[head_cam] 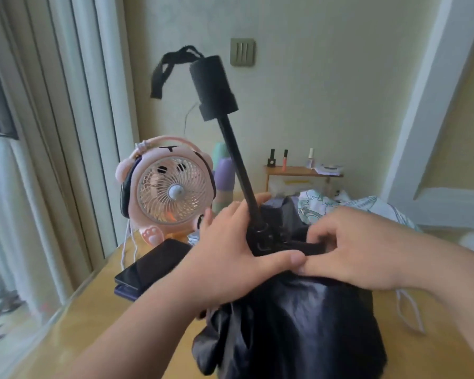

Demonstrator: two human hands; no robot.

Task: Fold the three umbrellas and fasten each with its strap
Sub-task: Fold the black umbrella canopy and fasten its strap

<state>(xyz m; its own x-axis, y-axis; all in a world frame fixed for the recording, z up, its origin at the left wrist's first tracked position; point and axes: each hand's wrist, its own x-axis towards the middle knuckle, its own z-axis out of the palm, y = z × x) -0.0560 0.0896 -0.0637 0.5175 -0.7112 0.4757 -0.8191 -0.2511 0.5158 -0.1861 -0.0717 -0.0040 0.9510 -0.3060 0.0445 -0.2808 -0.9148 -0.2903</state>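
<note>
Black umbrella [290,310] stood on the yellow table [93,318] w/ handle [212,86] up, canopy bunched. L hand [225,258] wrapped around the gathered fabric by the shaft; R hand [350,250] pinched the fabric edge, thumbs touching. Pink fan [170,187] & phone [151,263] sat just left.

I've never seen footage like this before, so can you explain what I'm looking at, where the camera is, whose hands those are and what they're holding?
There is one picture, from a camera worn on a person's head, looking forward and down. No robot here: the left hand and right hand are the wearer's own. Together they gather the canopy of a black umbrella around its shaft; the handle points up and away, wrist loop dangling. On the yellow table stand a pink fan and a dark phone.
</note>
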